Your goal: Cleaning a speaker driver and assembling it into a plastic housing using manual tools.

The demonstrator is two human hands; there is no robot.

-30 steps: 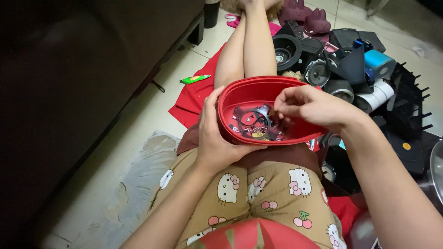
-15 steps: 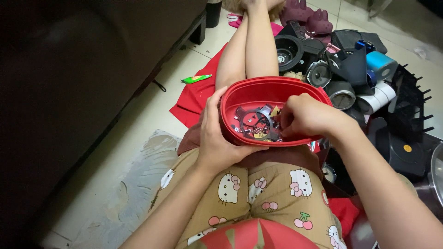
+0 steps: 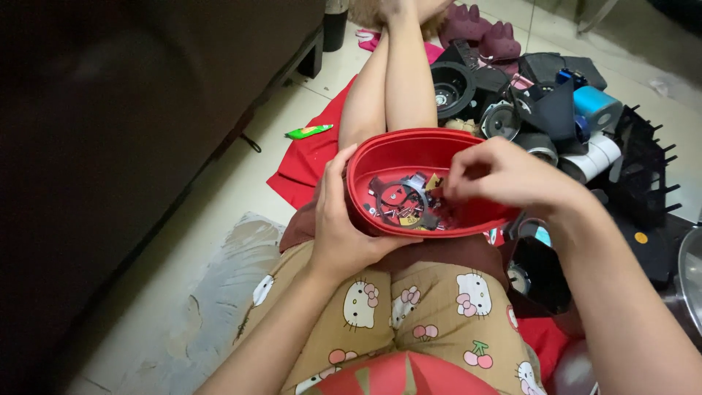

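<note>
Left hand (image 3: 344, 227) stayed clamped on oval red plastic bowl (image 3: 409, 150); right hand (image 3: 504, 175) lifted slightly, fingertips pinched together above small metal parts (image 3: 401, 201).

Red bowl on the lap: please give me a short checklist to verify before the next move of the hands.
1. Red bowl supported: left hand grips its near side. Ok.
2. Bowl level: slightly tilted, nothing spilling. Ok.
3. Right hand over the small parts: fingertips reach inside. Ok.
4. Part pinched by right hand: fingers hide it. Cannot tell.
5. Floor at the right: crowded with speaker parts. Not ok.
</note>
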